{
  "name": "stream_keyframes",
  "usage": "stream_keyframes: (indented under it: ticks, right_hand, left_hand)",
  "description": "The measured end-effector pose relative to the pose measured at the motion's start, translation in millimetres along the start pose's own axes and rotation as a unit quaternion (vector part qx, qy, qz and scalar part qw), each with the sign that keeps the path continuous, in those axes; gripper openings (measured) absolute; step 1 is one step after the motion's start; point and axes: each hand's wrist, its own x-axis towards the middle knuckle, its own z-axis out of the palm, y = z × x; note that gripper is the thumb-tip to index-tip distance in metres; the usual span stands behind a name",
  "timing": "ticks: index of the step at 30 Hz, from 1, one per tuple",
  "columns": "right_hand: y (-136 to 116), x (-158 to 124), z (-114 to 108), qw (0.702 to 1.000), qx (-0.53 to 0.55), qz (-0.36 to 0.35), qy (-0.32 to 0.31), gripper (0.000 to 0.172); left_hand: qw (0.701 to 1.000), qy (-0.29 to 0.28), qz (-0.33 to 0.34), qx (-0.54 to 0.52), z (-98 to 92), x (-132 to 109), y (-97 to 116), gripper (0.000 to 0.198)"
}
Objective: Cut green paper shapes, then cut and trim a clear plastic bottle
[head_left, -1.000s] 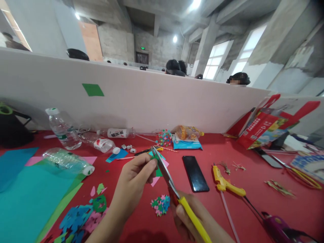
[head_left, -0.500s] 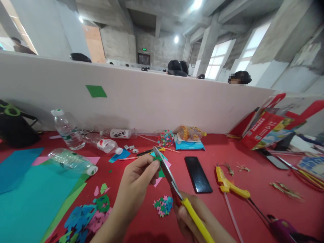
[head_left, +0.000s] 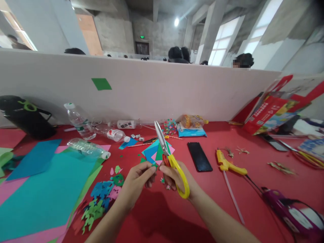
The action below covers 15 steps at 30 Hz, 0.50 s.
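My left hand (head_left: 138,182) pinches a small green paper piece (head_left: 154,165) between thumb and fingertips. My right hand (head_left: 174,173) is wrapped round the scissors (head_left: 162,138), which have yellow and red handles. Their blades point up and away from me, nearly together, above the paper piece. The two hands are close, fingertips almost meeting. Partly hidden by my right hand is a pile of tiny paper stars (head_left: 167,186). Beyond the hands lie overlapping green, blue and pink paper sheets (head_left: 159,152). Left of my left hand are cut-out paper scraps (head_left: 102,190).
A black phone (head_left: 199,157) and a yellow glue gun (head_left: 229,165) lie to the right on the red table. Plastic bottles (head_left: 87,148) and a star-covered ball (head_left: 169,127) are near the white partition (head_left: 164,91). Large coloured sheets (head_left: 50,189) spread at left.
The scissor blades have left the green paper piece and now point upward. My right hand has moved up beside my left hand, which is slightly lower. The view has tilted down.
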Motion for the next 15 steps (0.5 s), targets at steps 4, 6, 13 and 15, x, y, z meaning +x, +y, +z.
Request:
stream_keyframes:
  ticks: [4, 6, 13, 15]
  right_hand:
    - [10.0, 1.0, -3.8, 1.0, 0.007, 0.0, -0.015, 0.029]
    - [17.9, -0.7, -8.4, 1.0, -0.011, 0.013, -0.025, 0.031]
    - [44.7, 5.5, -44.7, 0.975, -0.184, 0.102, 0.076, 0.022]
    - [50.9, 11.3, -52.7, 0.959, -0.234, 0.125, 0.098, 0.023]
  left_hand:
    - [0.998, -0.058, 0.012, 0.023, 7.1, -4.2, -3.5, 0.031]
    - [0.996, -0.081, 0.018, 0.039, 9.8, -5.7, -6.9, 0.032]
    - [0.99, -0.047, 0.02, 0.134, 7.5, -0.1, -17.0, 0.027]
    - [0.986, -0.028, 0.019, 0.164, 2.9, 3.5, -22.6, 0.025]
